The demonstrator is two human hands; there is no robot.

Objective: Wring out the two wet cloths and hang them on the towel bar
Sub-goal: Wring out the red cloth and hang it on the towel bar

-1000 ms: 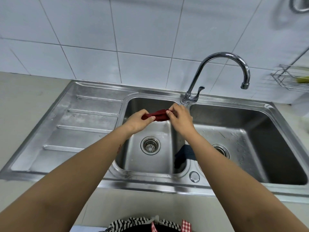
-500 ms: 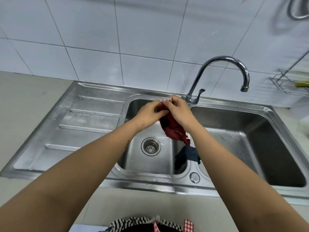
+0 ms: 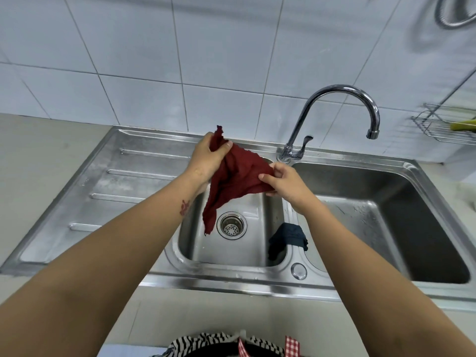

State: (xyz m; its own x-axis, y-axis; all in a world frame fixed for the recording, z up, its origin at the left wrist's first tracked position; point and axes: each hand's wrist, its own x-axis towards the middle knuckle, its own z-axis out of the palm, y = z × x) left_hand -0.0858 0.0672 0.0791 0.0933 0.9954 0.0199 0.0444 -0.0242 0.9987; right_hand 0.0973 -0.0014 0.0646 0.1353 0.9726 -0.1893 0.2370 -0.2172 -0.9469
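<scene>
A dark red cloth (image 3: 237, 176) is spread open above the left basin of the steel sink (image 3: 144, 150). My left hand (image 3: 208, 158) grips its upper corner, a tip of cloth poking up past the fingers. My right hand (image 3: 286, 181) pinches the cloth's right edge. One long corner dangles down toward the drain (image 3: 231, 225). A dark blue cloth (image 3: 289, 237) is draped over the divider between the two basins, partly behind my right forearm. No towel bar shows in the head view.
A curved chrome faucet (image 3: 334, 117) stands behind the divider, its spout over the right basin (image 3: 386, 215). A ribbed drainboard (image 3: 103, 181) lies to the left. A wire rack (image 3: 448, 124) hangs on the tiled wall at right, and a metal hose loop (image 3: 456, 11) sits at top right.
The red cloth went from a tight twisted roll between both hands to hanging loose, and now the hands have pulled apart and lifted, spreading it open. The blue cloth stayed put.
</scene>
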